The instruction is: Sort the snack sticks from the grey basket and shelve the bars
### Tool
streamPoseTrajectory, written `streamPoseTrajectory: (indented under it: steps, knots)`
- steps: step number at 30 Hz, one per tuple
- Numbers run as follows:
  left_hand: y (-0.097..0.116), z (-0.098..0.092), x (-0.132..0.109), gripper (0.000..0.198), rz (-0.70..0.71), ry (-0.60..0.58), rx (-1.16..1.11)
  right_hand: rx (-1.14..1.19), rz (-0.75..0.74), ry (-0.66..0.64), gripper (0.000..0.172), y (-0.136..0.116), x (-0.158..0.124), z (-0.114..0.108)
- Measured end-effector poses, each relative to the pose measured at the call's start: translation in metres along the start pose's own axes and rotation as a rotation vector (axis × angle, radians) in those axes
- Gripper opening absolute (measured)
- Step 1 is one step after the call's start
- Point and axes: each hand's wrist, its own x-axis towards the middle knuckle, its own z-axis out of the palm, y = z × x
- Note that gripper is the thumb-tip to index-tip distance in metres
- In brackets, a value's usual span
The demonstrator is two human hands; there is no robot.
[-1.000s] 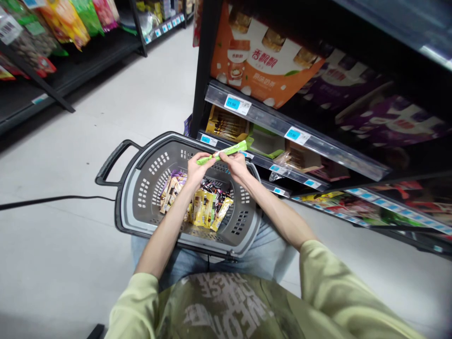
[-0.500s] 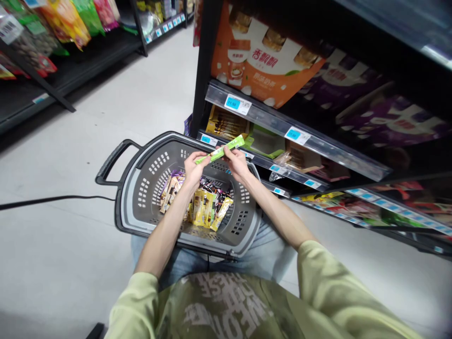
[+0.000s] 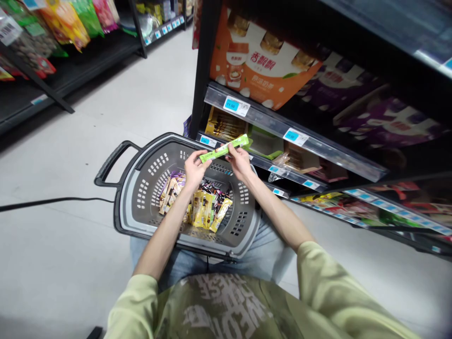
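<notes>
A slim green stick sachet [image 3: 221, 150] is stretched between my two hands, above the far side of a grey shopping basket [image 3: 132, 202]. My left hand [image 3: 194, 168] pinches its left end, fingers closed. Near the right end, my right hand [image 3: 240, 162] grips it between thumb and fingers. Inside the basket lie several stick sachets: yellow ones [image 3: 204, 209] in the middle, cream and purple ones [image 3: 172, 192] to the left, and dark ones behind. My left forearm hides part of this pile. The basket rests at my knees, its black handle [image 3: 112, 162] sticking out left.
On my right, a dark shelf rack carries an orange drink carton [image 3: 263, 61], purple cartons [image 3: 346, 82] and an open green box [image 3: 264, 141] behind a price rail [image 3: 293, 132]. Bagged snacks [image 3: 63, 23] fill a shelf at upper left. A black cord [image 3: 56, 201] reaches the basket.
The green sachet has shifted slightly right and turned to show more of its printed face. Both hands keep their hold on it; the basket and its contents look the same.
</notes>
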Motion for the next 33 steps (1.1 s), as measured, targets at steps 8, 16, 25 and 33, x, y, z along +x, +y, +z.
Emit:
streamPoseTrajectory:
  steps: [8,16,25,33]
  knots:
    - [0.002,0.002,0.003,0.052,-0.101,-0.034,0.003,-0.034,-0.097,-0.215,0.061,-0.005,0.001,0.0]
    - [-0.005,0.0,0.003,0.044,-0.092,-0.056,0.115,-0.149,-0.018,-0.07,0.048,0.001,0.004,0.001]
    - [0.009,0.0,0.006,0.041,-0.105,0.082,0.039,-0.019,0.14,-0.186,0.047,0.0,0.002,0.001]
    - [0.003,0.0,0.006,0.048,-0.161,-0.058,0.059,0.104,0.188,-0.054,0.025,-0.009,0.013,-0.014]
